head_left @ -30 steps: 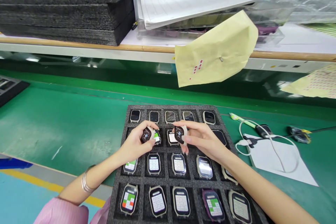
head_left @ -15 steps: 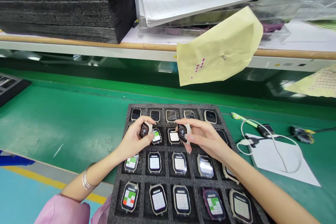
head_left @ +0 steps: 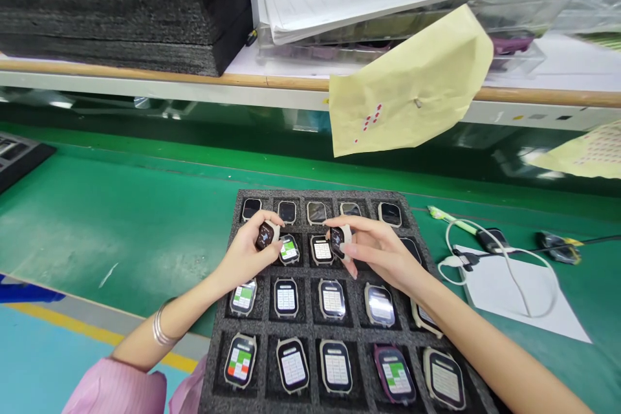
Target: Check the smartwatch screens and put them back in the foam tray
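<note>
A black foam tray point(head_left: 262, 310) lies on the green belt, with several smartwatch bodies set in its pockets, many with lit screens. My left hand point(head_left: 250, 252) pinches one beige watch body point(head_left: 266, 235) over the tray's second row, at the left. My right hand point(head_left: 376, 252) pinches another beige watch body point(head_left: 338, 240) over the same row, near the middle. Both held watches face me with dark screens. Two lit watches point(head_left: 305, 250) sit in the pockets between my hands.
A white cable point(head_left: 490, 252) and small tools lie on white paper point(head_left: 514, 301) to the right of the tray. Behind, a raised shelf carries stacked black foam point(head_left: 121, 6), papers and a hanging yellow sheet point(head_left: 407, 87). Another dark tray point(head_left: 19, 158) is at far left.
Both hands have lowered slightly towards the tray's second row, each still holding its watch; the left watch has shifted a little left.
</note>
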The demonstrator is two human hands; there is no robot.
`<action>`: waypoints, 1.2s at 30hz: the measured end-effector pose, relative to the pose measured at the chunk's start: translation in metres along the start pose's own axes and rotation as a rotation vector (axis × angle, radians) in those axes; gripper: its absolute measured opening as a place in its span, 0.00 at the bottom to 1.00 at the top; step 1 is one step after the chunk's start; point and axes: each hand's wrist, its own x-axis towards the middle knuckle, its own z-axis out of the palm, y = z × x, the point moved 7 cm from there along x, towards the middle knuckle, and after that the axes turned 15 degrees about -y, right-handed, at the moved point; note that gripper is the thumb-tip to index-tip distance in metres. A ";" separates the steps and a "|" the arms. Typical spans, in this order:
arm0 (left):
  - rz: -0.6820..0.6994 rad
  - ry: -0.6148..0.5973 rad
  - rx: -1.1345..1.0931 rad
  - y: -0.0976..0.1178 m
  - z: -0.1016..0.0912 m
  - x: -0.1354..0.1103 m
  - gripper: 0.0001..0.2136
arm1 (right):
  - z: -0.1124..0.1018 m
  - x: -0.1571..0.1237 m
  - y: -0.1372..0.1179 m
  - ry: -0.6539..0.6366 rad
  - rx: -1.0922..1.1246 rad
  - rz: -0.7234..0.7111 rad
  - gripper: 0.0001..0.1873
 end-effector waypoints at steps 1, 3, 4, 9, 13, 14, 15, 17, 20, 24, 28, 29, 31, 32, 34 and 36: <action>0.001 0.005 0.007 0.001 -0.001 0.000 0.11 | 0.000 0.000 0.000 0.004 0.001 -0.002 0.18; -0.013 0.013 0.019 0.000 -0.001 0.000 0.10 | 0.000 0.000 0.000 0.004 0.011 -0.002 0.18; -0.024 0.013 0.019 0.000 -0.001 0.000 0.10 | 0.001 0.000 0.000 0.001 0.015 -0.002 0.18; -0.008 0.018 -0.022 -0.002 -0.001 -0.001 0.10 | 0.002 0.000 -0.001 0.000 0.000 -0.010 0.19; 0.000 0.009 -0.006 -0.002 0.000 -0.001 0.10 | 0.001 0.000 -0.001 -0.001 -0.005 -0.013 0.18; 0.008 0.008 -0.010 -0.002 0.000 0.000 0.11 | 0.001 0.000 -0.001 -0.002 -0.005 -0.016 0.18; 0.022 0.012 -0.018 -0.001 0.000 -0.001 0.11 | 0.002 0.000 -0.002 -0.003 -0.009 -0.021 0.18; 0.057 0.025 -0.030 0.002 -0.001 -0.001 0.11 | 0.001 -0.001 -0.004 0.003 -0.016 -0.043 0.18; 0.092 0.042 -0.024 0.005 -0.002 -0.003 0.12 | 0.001 -0.002 -0.008 0.011 -0.016 -0.079 0.17; 0.100 0.056 -0.006 0.007 -0.003 -0.005 0.12 | 0.003 -0.003 -0.008 -0.024 -0.023 -0.088 0.18; 0.085 0.047 -0.001 0.006 -0.003 -0.004 0.12 | 0.004 -0.002 -0.005 -0.034 -0.035 -0.043 0.20; 0.067 0.036 0.002 0.005 -0.002 -0.004 0.11 | 0.005 -0.002 -0.004 -0.033 -0.035 -0.024 0.19; 0.028 0.019 0.006 0.002 0.000 -0.002 0.12 | 0.006 -0.001 -0.001 -0.037 -0.030 0.012 0.20; 0.015 0.013 -0.003 0.000 0.001 -0.001 0.12 | 0.006 0.000 0.000 -0.041 -0.020 0.023 0.21; -0.003 -0.013 -0.078 -0.003 0.004 0.001 0.17 | 0.008 0.001 0.002 -0.046 0.025 0.032 0.25; -0.027 -0.068 -0.227 -0.008 0.009 0.003 0.23 | 0.009 0.002 0.003 -0.049 0.089 0.038 0.27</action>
